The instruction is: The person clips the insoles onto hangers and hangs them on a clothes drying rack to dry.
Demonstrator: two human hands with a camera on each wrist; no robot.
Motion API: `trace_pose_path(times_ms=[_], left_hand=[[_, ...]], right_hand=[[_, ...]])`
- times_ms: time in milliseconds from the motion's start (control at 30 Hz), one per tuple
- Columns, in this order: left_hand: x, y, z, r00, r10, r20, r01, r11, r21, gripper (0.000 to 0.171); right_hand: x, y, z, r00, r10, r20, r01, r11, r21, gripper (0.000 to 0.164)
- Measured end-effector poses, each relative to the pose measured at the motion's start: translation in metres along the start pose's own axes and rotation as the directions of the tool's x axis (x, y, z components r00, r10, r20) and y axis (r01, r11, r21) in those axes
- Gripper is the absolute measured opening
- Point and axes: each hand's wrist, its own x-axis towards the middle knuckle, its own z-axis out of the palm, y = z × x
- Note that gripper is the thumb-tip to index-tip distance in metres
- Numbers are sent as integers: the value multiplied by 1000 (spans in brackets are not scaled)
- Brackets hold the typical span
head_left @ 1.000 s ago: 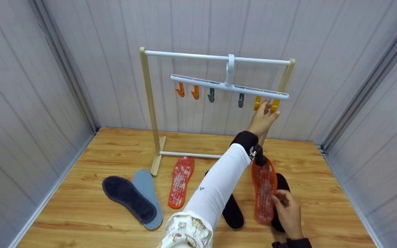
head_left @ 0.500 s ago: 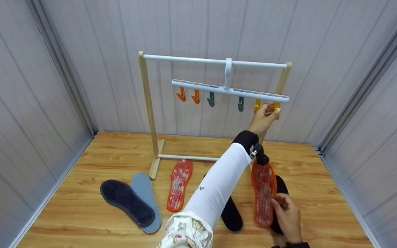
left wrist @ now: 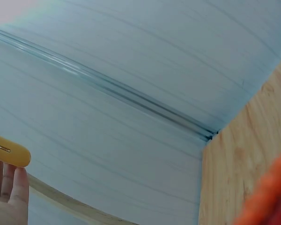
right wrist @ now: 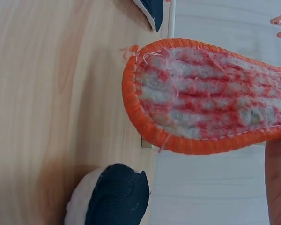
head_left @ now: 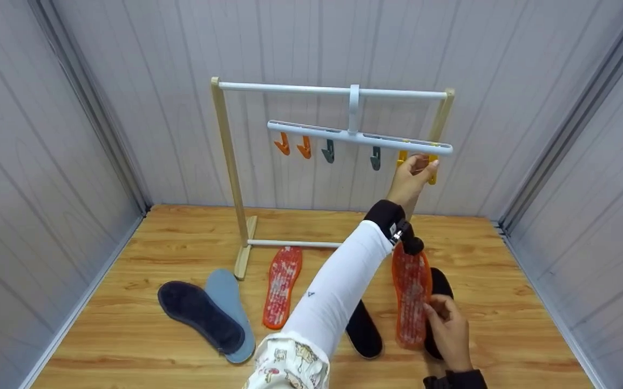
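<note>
My left hand (head_left: 412, 177) reaches up to the right end of the white hanger (head_left: 311, 129) and pinches the outermost yellow clip (head_left: 433, 174). In the left wrist view the fingertips press on that yellow clip (left wrist: 15, 153). Lower down, my right hand (head_left: 452, 330) holds a red-and-white insole with an orange border (head_left: 413, 297) by its right edge. The right wrist view shows this insole (right wrist: 210, 96) raised off the floor, fingers (right wrist: 276, 173) at its edge. The insole's upper end is partly hidden behind the left wrist's camera.
The hanger hooks onto a rack (head_left: 230, 162) with wooden posts. Orange clips (head_left: 305, 147) and grey-green clips (head_left: 376, 159) hang from it. On the wooden surface lie another red insole (head_left: 282, 287), a dark insole (head_left: 201, 316) over a grey-blue one (head_left: 228, 297), and black insoles (head_left: 364, 330).
The outermost yellow clip has tilted, and its lower end shows further below the fingers. The left hand stays at the hanger's end; the right hand keeps hold of the insole with little movement.
</note>
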Motion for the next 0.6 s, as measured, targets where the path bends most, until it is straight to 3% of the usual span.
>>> trace_pose_path(times_ms=[200, 533, 600], left_hand=[[-2, 2, -7, 1000, -9, -3, 9, 993, 121, 26], [-3, 7, -5, 994, 93, 66, -103, 979, 176, 26], [-4, 9, -5, 994, 89, 65, -99, 979, 180, 27]], right_hand=[[3, -2, 3, 1000, 16, 2, -16, 999, 36, 20], [12, -8, 8, 999, 34, 5, -35, 995, 97, 22], [14, -11, 8, 999, 45, 4, -45, 992, 119, 24]])
